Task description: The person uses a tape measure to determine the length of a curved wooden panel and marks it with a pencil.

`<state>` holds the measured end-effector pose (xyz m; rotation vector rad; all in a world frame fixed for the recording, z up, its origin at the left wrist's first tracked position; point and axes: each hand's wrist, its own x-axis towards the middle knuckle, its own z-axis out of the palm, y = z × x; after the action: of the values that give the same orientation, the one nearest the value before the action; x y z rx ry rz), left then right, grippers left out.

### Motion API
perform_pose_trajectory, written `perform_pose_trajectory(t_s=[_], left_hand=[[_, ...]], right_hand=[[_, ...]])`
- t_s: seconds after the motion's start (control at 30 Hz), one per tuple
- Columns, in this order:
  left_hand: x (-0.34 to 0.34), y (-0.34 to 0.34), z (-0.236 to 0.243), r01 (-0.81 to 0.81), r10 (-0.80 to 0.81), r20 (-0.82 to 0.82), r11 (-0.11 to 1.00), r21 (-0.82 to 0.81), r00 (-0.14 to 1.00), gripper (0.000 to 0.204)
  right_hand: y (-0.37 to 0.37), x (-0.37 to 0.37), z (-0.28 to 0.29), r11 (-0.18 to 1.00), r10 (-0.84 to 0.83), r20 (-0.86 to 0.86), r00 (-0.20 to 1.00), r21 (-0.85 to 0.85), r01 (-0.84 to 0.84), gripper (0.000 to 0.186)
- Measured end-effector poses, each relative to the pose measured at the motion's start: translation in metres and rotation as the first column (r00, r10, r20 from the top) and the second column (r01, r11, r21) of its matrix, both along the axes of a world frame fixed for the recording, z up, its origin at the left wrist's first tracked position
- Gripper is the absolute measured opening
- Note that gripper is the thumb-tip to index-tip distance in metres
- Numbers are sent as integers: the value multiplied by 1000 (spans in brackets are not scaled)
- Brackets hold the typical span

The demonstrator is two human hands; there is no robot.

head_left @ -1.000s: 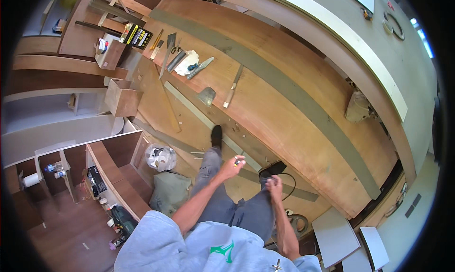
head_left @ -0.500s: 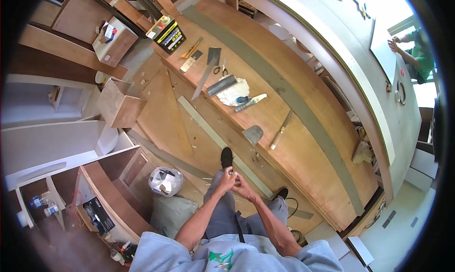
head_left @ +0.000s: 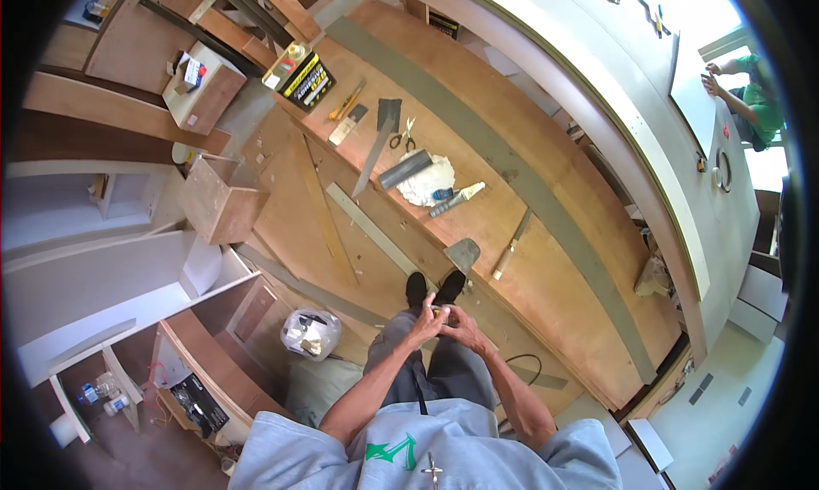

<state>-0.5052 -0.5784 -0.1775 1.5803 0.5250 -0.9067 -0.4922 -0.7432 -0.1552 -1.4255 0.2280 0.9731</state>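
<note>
My left hand [head_left: 429, 319] and my right hand [head_left: 460, 328] meet in front of my thighs, both closed around something small that I cannot make out. Beyond them, a plywood workbench [head_left: 554, 251] bears a wood-handled tool [head_left: 510, 247], a scraper blade [head_left: 463, 255], a grey tube [head_left: 452, 202], a dark cylindrical roll [head_left: 404, 168] on white material [head_left: 422, 189], scissors [head_left: 403, 140], a long flat blade [head_left: 368, 164], a yellow utility knife [head_left: 348, 99] and a black-and-yellow can [head_left: 300, 76].
Open cabinets [head_left: 188, 362] stand at my left, with wooden boxes [head_left: 226, 208] beyond. A plastic bag [head_left: 309, 332] and a grey sack [head_left: 328, 379] lie by my left leg. At the upper right, a person [head_left: 749, 98] in green handles a white board [head_left: 687, 98] beside a pale surface [head_left: 717, 217].
My hands have come together from apart, and my feet have drawn side by side. The person in green, unseen a second ago, shows at the upper right.
</note>
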Motion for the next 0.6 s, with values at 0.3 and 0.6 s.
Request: perform_pose_trajectory(t_s=[0.3, 0.6], left_hand=[[90, 46, -37, 47, -68, 126, 986, 162, 990, 71], [304, 221, -78, -133, 55, 305, 962, 240, 951, 59]], right_hand=[[-17, 21, -23, 834, -550, -340, 763, -189, 518, 58], [7, 67, -30, 685, -726, -281, 628, -385, 618, 57]])
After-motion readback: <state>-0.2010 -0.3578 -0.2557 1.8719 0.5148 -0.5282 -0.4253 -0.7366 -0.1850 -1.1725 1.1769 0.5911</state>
